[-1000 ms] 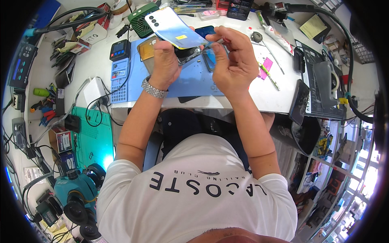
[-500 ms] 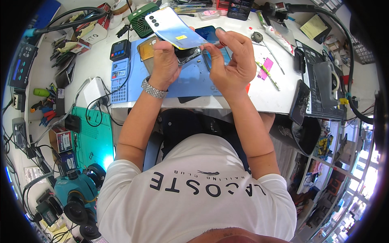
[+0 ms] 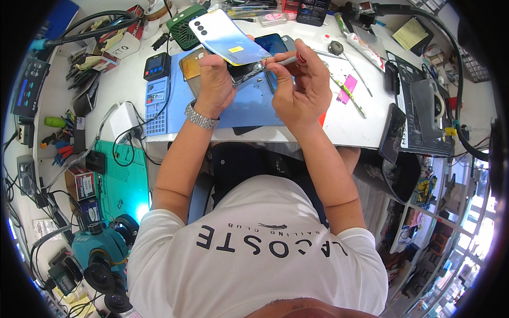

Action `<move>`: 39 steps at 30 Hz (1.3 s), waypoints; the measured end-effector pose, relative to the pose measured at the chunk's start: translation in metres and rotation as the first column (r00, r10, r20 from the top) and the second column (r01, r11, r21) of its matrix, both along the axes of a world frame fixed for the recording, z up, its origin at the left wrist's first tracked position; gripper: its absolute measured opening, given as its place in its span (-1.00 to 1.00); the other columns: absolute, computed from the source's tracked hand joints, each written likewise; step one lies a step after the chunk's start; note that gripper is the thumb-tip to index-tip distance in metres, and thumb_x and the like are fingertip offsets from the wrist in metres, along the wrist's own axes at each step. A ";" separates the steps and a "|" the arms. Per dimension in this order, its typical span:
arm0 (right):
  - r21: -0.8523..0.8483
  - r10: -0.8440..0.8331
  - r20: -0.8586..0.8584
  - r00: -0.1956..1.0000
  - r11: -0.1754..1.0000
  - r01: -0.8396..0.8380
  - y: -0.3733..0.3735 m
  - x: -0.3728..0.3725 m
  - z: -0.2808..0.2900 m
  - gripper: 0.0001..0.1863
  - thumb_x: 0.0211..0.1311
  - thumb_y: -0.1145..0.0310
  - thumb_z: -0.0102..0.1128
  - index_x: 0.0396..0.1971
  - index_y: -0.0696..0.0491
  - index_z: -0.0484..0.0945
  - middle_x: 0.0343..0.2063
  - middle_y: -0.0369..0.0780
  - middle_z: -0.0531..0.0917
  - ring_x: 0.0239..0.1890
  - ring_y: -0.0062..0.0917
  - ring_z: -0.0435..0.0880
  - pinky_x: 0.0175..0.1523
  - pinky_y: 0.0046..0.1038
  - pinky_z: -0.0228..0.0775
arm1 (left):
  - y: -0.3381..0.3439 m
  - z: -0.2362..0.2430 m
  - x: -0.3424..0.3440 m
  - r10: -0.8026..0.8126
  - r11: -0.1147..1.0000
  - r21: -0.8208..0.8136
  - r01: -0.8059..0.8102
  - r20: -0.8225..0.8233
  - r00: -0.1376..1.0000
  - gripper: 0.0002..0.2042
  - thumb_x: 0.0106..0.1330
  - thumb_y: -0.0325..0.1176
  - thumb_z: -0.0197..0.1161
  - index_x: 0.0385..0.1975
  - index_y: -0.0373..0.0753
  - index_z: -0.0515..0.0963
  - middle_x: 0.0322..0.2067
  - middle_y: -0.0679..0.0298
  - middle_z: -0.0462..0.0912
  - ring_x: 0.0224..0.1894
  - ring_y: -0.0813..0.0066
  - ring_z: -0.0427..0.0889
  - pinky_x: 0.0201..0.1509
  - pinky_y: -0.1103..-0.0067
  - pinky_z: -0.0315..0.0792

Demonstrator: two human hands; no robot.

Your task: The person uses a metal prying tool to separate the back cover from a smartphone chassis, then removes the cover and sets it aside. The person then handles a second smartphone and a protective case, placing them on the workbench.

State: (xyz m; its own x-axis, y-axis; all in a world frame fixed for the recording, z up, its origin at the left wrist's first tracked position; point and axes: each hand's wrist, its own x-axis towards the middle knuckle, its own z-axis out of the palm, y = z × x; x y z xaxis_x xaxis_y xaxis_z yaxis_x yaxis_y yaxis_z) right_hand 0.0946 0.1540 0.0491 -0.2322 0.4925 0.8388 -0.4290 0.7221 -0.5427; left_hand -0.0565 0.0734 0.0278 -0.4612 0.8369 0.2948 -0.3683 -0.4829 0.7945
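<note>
My left hand [image 3: 216,87], wearing a metal watch [image 3: 202,115], is closed on an opened phone [image 3: 246,74] above the blue mat [image 3: 254,108]. The phone's shiny white-to-blue back cover [image 3: 225,34], with three lenses and a yellow sticker, stands raised at an angle over the dark inside. In my right hand [image 3: 303,93] is a slim grey screwdriver [image 3: 288,61] with a red end, pinched between thumb and fingers. Its tip points left at the phone's right end; whether it touches is too small to tell. Behind lies another phone [image 3: 269,44] with its screen lit.
A small meter with a screen [image 3: 157,65] and a green fan [image 3: 185,25] stand left and behind. To the right lie tweezers [image 3: 359,74], a pink card [image 3: 348,88] and a dark phone [image 3: 393,132] at the table edge. A teal microscope [image 3: 98,246] stands lower left.
My right hand has turned, and the screwdriver now shows more fully between its fingers. The phone and its back cover in my left hand have shifted only slightly.
</note>
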 end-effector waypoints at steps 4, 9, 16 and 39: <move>-0.023 -0.004 0.001 1.000 1.000 0.004 -0.001 -0.002 -0.001 -0.36 0.32 0.81 0.24 0.36 0.22 0.30 -0.16 -0.03 0.71 -0.14 -0.46 0.79 0.04 -0.44 0.71 | 0.001 -0.003 -0.001 -0.006 1.000 0.002 0.006 -0.005 1.000 -0.15 0.25 0.34 0.26 0.36 -0.11 0.18 0.26 0.09 0.56 0.23 0.16 0.66 0.29 0.19 0.65; -0.007 -0.015 0.000 1.000 1.000 0.015 -0.001 -0.001 -0.001 -0.36 0.33 0.82 0.23 0.37 0.22 0.29 -0.17 -0.03 0.70 -0.15 -0.46 0.79 0.03 -0.45 0.71 | 0.002 -0.007 -0.003 -0.015 0.999 0.051 0.016 -0.029 0.999 -0.21 0.32 0.27 0.25 0.36 -0.10 0.17 0.26 0.08 0.55 0.21 0.14 0.68 0.27 0.18 0.65; -0.001 -0.213 0.142 0.967 0.976 0.216 0.011 0.005 0.001 -0.45 0.38 0.77 0.16 0.35 0.25 0.39 -0.11 -0.08 0.59 -0.14 -0.48 0.74 -0.04 -0.48 0.72 | 0.001 -0.003 -0.004 0.040 0.997 0.069 -0.042 0.030 0.999 -0.25 0.37 0.24 0.22 0.32 -0.23 0.26 0.20 0.06 0.60 0.08 0.09 0.75 0.20 0.19 0.68; -0.187 -0.105 0.411 0.906 0.962 0.196 0.003 -0.002 -0.006 0.09 0.30 0.74 0.23 0.58 0.21 -0.41 0.21 0.12 0.27 -0.09 -0.37 0.71 -0.11 -0.51 0.70 | -0.001 0.001 -0.003 0.042 0.990 0.130 -0.055 0.099 0.994 -0.22 0.37 0.21 0.25 0.29 -0.42 0.40 0.16 0.07 0.62 0.02 0.12 0.77 0.14 0.26 0.70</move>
